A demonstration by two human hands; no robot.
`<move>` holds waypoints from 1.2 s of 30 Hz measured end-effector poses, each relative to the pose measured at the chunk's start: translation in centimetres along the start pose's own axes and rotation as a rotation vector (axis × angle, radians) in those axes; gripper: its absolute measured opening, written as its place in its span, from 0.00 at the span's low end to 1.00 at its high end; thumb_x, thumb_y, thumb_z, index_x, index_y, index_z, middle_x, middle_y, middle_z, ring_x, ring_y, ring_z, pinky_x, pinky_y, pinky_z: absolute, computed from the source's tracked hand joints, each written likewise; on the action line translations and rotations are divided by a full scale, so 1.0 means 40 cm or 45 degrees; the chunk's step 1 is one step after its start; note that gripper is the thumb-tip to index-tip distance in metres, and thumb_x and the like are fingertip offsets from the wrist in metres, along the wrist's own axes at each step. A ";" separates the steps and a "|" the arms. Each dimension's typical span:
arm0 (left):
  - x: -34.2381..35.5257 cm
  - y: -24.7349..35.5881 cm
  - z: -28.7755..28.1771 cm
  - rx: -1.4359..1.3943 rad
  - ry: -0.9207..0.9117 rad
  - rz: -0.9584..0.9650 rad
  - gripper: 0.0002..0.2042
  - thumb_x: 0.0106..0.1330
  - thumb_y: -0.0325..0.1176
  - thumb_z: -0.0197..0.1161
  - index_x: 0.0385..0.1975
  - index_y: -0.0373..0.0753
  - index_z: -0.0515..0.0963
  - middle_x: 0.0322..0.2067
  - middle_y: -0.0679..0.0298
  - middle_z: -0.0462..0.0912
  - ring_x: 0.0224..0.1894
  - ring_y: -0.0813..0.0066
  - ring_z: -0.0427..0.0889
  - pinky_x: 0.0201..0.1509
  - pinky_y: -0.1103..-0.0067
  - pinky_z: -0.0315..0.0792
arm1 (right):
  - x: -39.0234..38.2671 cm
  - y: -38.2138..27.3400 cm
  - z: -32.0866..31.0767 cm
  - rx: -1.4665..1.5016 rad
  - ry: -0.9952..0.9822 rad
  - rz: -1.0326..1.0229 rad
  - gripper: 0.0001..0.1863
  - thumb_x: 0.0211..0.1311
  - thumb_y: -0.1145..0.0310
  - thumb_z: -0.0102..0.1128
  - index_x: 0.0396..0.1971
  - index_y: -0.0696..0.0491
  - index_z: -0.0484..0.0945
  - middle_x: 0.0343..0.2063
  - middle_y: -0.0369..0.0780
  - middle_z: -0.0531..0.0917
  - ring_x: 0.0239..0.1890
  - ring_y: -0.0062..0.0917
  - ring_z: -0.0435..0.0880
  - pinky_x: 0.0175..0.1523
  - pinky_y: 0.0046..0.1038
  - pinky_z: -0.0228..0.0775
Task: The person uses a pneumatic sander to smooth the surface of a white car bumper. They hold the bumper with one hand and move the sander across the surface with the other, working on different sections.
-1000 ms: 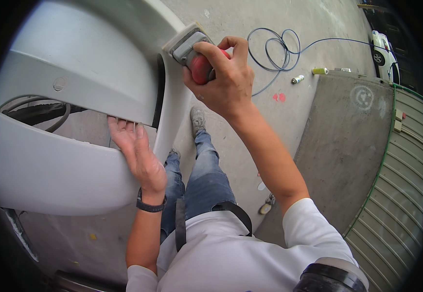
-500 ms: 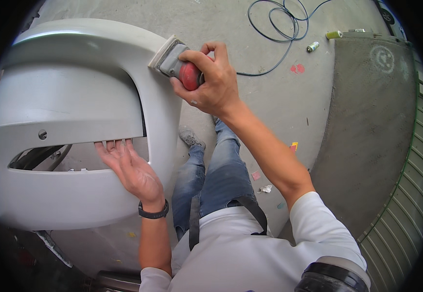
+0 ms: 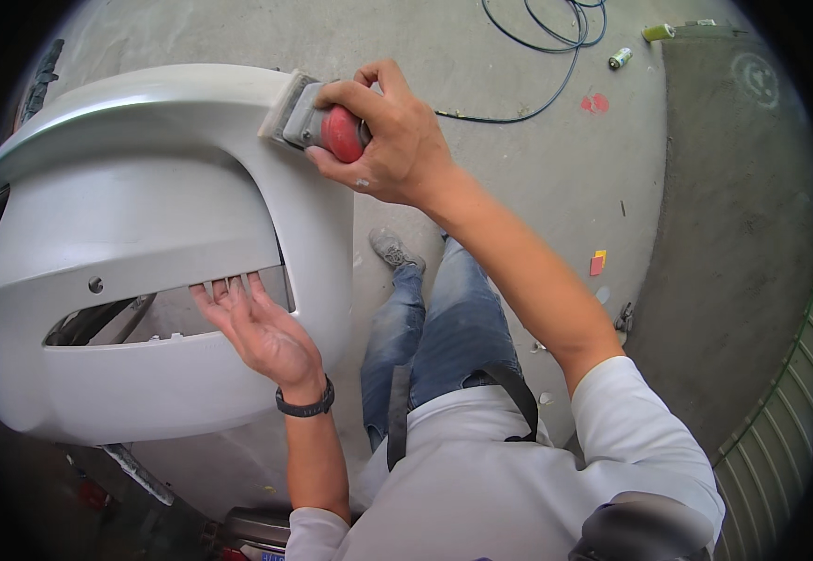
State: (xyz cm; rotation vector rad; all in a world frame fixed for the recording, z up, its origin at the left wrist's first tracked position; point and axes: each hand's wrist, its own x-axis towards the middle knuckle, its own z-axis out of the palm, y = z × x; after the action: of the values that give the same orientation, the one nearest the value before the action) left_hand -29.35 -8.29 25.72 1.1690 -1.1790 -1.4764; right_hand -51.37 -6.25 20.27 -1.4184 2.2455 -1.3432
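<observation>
My right hand point(image 3: 392, 140) is wrapped round a sander point(image 3: 339, 131) with a red top and a grey body. Its flat pad rests against the upper right corner of a pale silver-white car bumper point(image 3: 308, 243), which fills the left side. Lower down, my left hand point(image 3: 266, 327) holds the bumper at its long slot. Palm up, its fingers hook behind the slot's upper edge, so the fingertips are hidden. A dark band sits on that wrist.
A dark blue hose point(image 3: 556, 93) runs from behind the sander and coils on the concrete floor point(image 3: 519, 178). Cans point(image 3: 620, 59) lie by a raised concrete slab point(image 3: 734, 187) at right. Red and yellow scraps point(image 3: 597, 263) dot the floor. Below the bumper is a wrapped stand bar point(image 3: 137, 472).
The sander in my right hand has slid left over the bumper's corner. My left hand keeps its hold at the slot. The whole view has shifted slightly.
</observation>
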 end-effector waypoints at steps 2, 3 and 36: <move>-0.001 -0.003 0.000 0.008 -0.001 0.013 0.32 0.79 0.34 0.46 0.79 0.32 0.44 0.75 0.46 0.57 0.77 0.54 0.57 0.82 0.55 0.47 | -0.048 0.042 0.007 0.037 -0.036 0.051 0.28 0.46 0.56 0.81 0.50 0.40 0.82 0.46 0.44 0.76 0.35 0.38 0.86 0.39 0.38 0.85; 0.000 -0.006 0.000 0.010 0.005 0.023 0.32 0.79 0.34 0.46 0.79 0.31 0.44 0.75 0.46 0.57 0.77 0.54 0.57 0.82 0.55 0.47 | -0.070 0.061 0.011 0.055 -0.055 0.077 0.28 0.46 0.56 0.81 0.50 0.40 0.82 0.46 0.44 0.76 0.35 0.38 0.86 0.40 0.38 0.85; 0.011 0.004 0.006 -0.058 -0.020 0.000 0.28 0.81 0.39 0.44 0.75 0.31 0.53 0.69 0.47 0.67 0.73 0.56 0.63 0.83 0.60 0.50 | -0.060 -0.064 -0.048 0.193 -0.677 -0.328 0.20 0.53 0.62 0.77 0.46 0.40 0.81 0.47 0.41 0.78 0.33 0.38 0.89 0.36 0.41 0.82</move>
State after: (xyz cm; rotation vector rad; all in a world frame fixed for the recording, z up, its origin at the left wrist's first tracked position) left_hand -29.64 -8.71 25.82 1.1284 -1.1500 -1.5076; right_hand -49.50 -3.59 22.59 -1.7933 1.6349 -1.0089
